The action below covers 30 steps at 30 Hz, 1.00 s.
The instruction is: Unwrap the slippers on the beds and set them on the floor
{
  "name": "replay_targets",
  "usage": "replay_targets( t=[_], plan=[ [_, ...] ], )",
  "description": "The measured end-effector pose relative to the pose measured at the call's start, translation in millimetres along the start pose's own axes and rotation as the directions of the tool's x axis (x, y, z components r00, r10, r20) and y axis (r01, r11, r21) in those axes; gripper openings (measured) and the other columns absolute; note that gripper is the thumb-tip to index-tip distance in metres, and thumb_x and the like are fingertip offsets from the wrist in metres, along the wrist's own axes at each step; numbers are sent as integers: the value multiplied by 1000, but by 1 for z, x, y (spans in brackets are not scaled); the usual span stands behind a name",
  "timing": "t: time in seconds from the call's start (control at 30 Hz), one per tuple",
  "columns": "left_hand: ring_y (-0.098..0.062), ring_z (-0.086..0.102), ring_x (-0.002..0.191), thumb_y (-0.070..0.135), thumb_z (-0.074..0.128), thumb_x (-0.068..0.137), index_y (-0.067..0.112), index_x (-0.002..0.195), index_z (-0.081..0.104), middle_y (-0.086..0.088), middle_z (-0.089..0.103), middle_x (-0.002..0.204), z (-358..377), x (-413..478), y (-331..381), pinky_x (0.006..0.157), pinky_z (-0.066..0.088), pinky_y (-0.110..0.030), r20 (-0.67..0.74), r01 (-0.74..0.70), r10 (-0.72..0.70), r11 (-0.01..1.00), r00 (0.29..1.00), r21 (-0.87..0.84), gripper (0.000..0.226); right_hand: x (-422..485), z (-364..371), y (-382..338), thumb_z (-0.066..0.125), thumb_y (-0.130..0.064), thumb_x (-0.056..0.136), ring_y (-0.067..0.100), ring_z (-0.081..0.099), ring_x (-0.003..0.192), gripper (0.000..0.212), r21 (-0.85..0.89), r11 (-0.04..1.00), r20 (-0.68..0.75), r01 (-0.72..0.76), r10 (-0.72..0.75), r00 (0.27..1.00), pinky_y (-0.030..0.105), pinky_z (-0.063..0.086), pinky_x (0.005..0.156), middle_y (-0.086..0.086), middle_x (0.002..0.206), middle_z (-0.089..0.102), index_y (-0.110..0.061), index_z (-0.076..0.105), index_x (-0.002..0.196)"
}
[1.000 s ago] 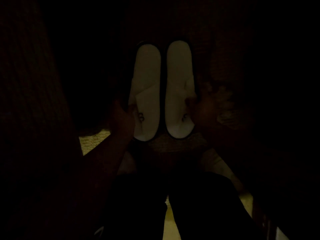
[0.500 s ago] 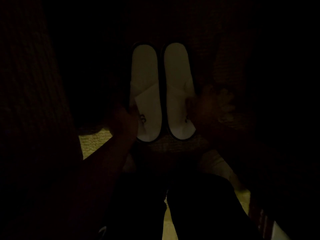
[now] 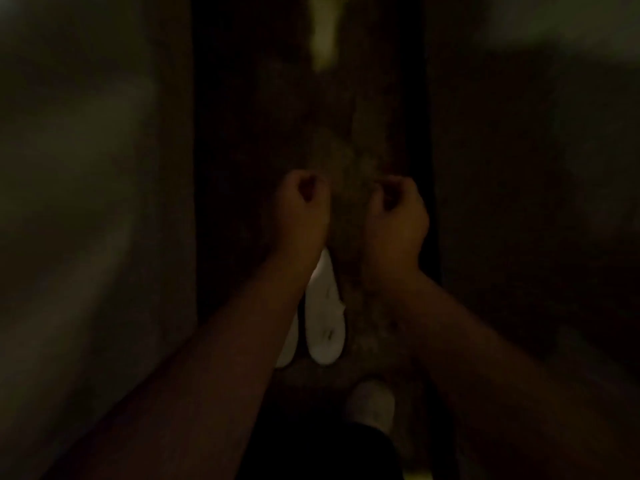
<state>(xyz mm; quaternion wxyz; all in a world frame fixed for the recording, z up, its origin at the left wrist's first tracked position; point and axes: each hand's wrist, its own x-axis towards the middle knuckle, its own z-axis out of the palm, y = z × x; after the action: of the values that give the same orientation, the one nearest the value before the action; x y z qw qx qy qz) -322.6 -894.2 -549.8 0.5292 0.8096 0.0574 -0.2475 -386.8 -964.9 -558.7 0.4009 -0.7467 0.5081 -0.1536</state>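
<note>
The picture is very dark and blurred. Nearest, below both wrists, the white slippers (image 3: 323,317) lie side by side on the floor (image 3: 242,237); the left forearm covers most of one. Further out, the left hand (image 3: 304,206) and the right hand (image 3: 396,213) are raised above the floor, near each other but apart. Both are curled into loose fists with nothing visible inside. Beyond them, a pale streak (image 3: 323,29) shows far ahead.

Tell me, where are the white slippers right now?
The white slippers lie side by side on the dark floor, low in the head view, partly hidden under the left forearm.
</note>
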Motion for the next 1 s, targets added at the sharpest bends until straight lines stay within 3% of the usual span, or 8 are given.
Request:
replay_targets(
  t=[0.13,0.23,0.37,0.47,0.57,0.7,0.87,1.0],
  plan=[
    [-25,66,80,22,53,91,9,94,65,-17,71,88,-58,-17,219,73,53,-35,-2,-301,306,936,952,-182,18,49,-106,-212,56,-14,91,0,53,73,12,233,930,-225,283,-231,947,3,35,64,-9,80,57,-7,63,97],
    [-15,62,62,19,50,93,3,100,63,-6,65,70,-124,-76,392,56,51,-22,8,-508,532,813,847,-284,22,33,-212,-376,57,-14,91,-19,51,61,6,369,794,-356,483,-360,862,-1,37,60,-19,68,50,-15,58,86],
    [-7,62,62,18,50,92,4,95,63,1,65,64,-229,-205,607,63,55,-24,30,-789,826,548,563,-277,19,-28,-369,-570,58,-18,91,-8,54,57,17,424,531,-493,734,-545,678,5,39,54,-15,60,55,-29,57,78],
    [-1,60,52,15,50,91,10,84,64,7,66,54,-317,-320,720,53,51,-14,-54,-899,923,355,380,-257,16,-94,-486,-679,57,-19,89,-1,49,50,24,449,268,-578,853,-640,506,7,36,49,-14,56,52,-33,54,70],
    [0,62,55,21,51,91,21,80,63,8,67,57,-388,-431,774,55,52,-14,-105,-950,956,253,275,-183,16,-166,-572,-736,56,-17,90,1,51,57,26,461,118,-622,880,-665,414,9,43,51,-10,65,55,-34,54,70],
    [-8,66,67,23,52,90,20,87,65,1,69,71,-445,-529,788,64,56,-17,-78,-978,977,190,197,-81,14,-232,-631,-764,57,-20,87,6,58,62,23,436,26,-635,899,-699,328,17,49,56,-11,63,59,-37,56,71],
    [-12,68,73,22,54,88,15,92,66,-13,70,82,-486,-569,776,74,57,-26,-122,-975,969,220,215,30,15,-267,-647,-778,57,-28,83,9,63,67,18,471,-10,-604,882,-732,315,30,54,65,-12,64,64,-41,62,72],
    [-9,68,71,22,54,88,17,91,66,-12,70,77,-518,-583,758,72,56,-19,-180,-967,958,242,225,78,13,-303,-636,-775,57,-22,85,12,65,71,20,487,52,-534,872,-772,345,41,58,69,-9,67,65,-38,62,74]
  ],
)
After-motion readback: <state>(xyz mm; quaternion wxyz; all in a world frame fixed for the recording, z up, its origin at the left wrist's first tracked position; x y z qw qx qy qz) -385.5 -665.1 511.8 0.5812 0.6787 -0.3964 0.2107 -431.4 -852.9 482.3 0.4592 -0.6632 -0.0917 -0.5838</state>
